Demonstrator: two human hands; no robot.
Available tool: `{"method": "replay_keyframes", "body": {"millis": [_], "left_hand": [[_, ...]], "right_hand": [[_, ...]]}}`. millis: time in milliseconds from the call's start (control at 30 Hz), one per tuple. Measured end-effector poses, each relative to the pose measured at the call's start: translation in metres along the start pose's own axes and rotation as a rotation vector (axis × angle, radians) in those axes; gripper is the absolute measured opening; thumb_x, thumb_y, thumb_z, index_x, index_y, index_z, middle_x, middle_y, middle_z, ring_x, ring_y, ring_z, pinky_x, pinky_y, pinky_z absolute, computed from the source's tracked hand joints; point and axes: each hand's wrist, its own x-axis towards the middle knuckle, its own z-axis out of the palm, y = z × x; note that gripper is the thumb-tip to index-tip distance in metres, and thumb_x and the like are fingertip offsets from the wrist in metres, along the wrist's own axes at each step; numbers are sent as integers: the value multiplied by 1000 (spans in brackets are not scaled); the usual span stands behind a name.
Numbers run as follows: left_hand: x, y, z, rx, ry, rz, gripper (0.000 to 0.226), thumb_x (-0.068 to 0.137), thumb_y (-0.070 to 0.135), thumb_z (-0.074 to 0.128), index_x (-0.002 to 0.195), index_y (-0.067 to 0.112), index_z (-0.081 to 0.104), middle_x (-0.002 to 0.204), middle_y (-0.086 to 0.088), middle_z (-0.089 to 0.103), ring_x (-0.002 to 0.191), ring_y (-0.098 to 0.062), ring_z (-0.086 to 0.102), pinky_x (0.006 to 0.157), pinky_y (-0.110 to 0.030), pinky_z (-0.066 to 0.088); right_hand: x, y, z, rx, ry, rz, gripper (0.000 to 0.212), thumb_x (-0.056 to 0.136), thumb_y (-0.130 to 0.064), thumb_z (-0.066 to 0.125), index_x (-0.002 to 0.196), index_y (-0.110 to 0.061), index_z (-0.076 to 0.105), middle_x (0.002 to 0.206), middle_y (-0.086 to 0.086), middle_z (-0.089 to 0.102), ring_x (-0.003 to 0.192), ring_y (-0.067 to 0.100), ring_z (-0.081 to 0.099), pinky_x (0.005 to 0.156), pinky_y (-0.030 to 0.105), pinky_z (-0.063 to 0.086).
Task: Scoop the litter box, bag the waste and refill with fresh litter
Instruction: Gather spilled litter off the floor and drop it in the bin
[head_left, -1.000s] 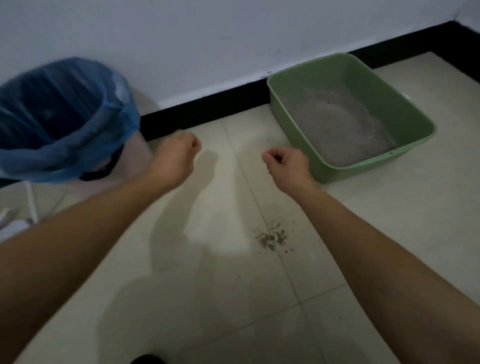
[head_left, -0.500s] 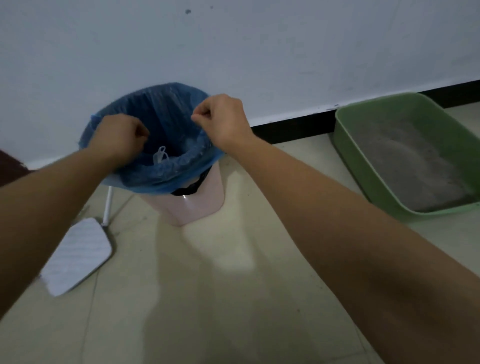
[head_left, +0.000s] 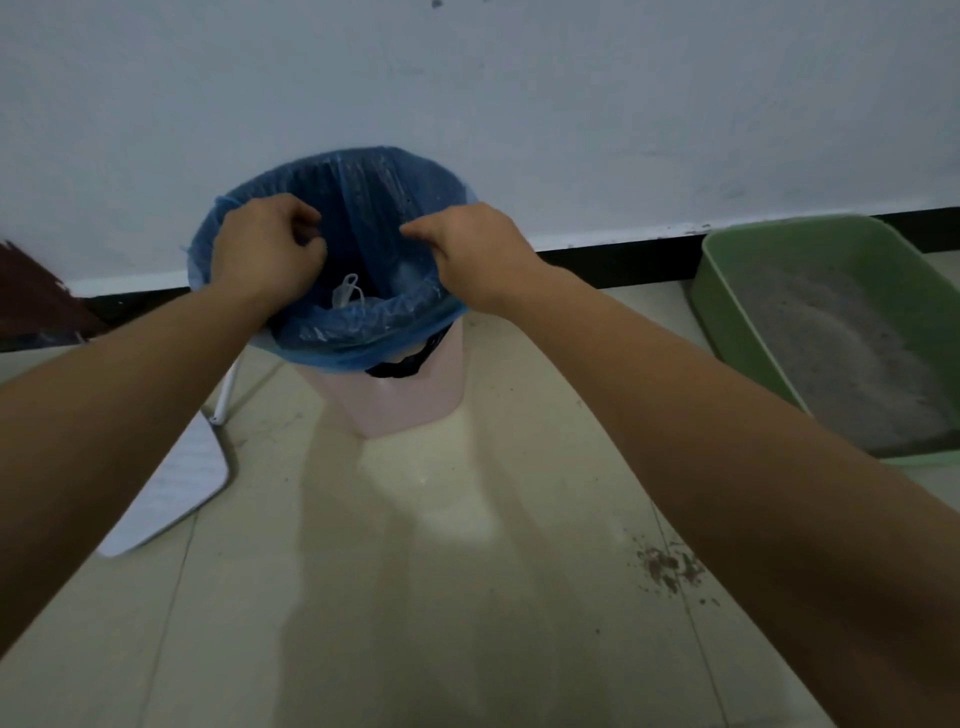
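Far left of the bin, a white flat pan lies on the floor, its thin handle leaning up behind my forearm. Now my left hand: fingers curled tight at the left rim of the bin, bunching the edge of the blue bag that lines it. The bag's mouth stands open and its edge is folded down over the bin's pink wall. Down inside there's a small white scrap, and I can't tell what it is. My right hand is at the bin's right rim, thumb and fingertips pressed together on the blue plastic there. Right of the bin and nearer to me, dark crumbs are scattered over the tiles. Further right, well apart from the bin, the green litter box sits against the wall with grey litter spread inside it.
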Motion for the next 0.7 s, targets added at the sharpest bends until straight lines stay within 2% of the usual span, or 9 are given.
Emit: {"method": "replay_keyframes", "body": {"millis": [33, 100, 167, 233, 333, 433, 533, 600, 700], "left_hand": [[-2, 2, 0, -2, 13, 4, 27, 88, 24, 64, 114, 15, 67, 108, -7, 71, 103, -25, 65, 95, -39, 50], [-4, 6, 0, 40, 31, 25, 23, 91, 30, 62, 107, 15, 68, 104, -6, 72, 99, -26, 65, 89, -40, 50], [-6, 10, 0, 91, 25, 62, 21, 93, 19, 56, 110, 14, 68, 113, -10, 68, 105, -31, 62, 89, -43, 49], [-5, 15, 4, 108, 39, 152, 36, 88, 5, 49, 120, 12, 65, 128, -14, 60, 118, -36, 54, 97, -46, 46], [-8, 43, 13, 51, 90, 260, 42, 86, 5, 47, 126, 11, 61, 135, -13, 53, 127, -32, 45, 105, -42, 39], [-23, 96, 34, -45, 151, 392, 33, 92, 14, 49, 122, 11, 62, 132, -10, 54, 124, -25, 45, 102, -33, 35], [-50, 147, 70, -119, 163, 557, 32, 92, 14, 50, 121, 8, 62, 128, -12, 54, 120, -26, 48, 100, -34, 37], [-74, 169, 106, -138, 72, 630, 32, 88, 10, 50, 118, 7, 63, 122, -13, 57, 113, -29, 52, 97, -37, 42], [-125, 174, 162, -54, -236, 703, 37, 85, 7, 52, 119, 7, 63, 120, -14, 61, 111, -34, 56, 95, -43, 45]], "right_hand": [[-1, -1, -1, 19, -3, -14, 43, 101, -10, 47, 141, -23, 53, 137, 5, 59, 122, 24, 55, 101, 32, 44], [-7, 0, -5, 131, 109, -4, 35, 100, -21, 54, 135, -18, 59, 127, 9, 60, 109, 17, 56, 97, 25, 42], [-19, 6, -10, 271, 256, 63, 33, 98, -21, 58, 131, -15, 62, 115, 7, 61, 97, 9, 53, 91, 21, 43], [-38, 18, -15, 372, 289, 118, 37, 99, -13, 56, 136, -15, 58, 121, 5, 63, 105, 11, 58, 97, 23, 46], [-77, 52, -20, 308, 204, 200, 45, 99, -12, 53, 143, -18, 49, 141, 4, 53, 124, 17, 53, 107, 31, 43], [-131, 98, -21, 232, 88, 329, 40, 99, -20, 55, 139, -17, 54, 132, 4, 60, 120, 19, 57, 103, 31, 44], [-197, 143, -8, 90, -90, 425, 34, 100, -20, 51, 132, -16, 61, 127, 6, 65, 112, 24, 62, 97, 34, 49], [-244, 165, 9, 0, -201, 463, 35, 101, -21, 47, 133, -17, 60, 132, 8, 62, 115, 26, 60, 98, 36, 49], [-315, 182, 40, -70, -373, 511, 46, 104, -27, 39, 148, -15, 42, 152, 9, 42, 135, 27, 44, 108, 35, 38]]}}
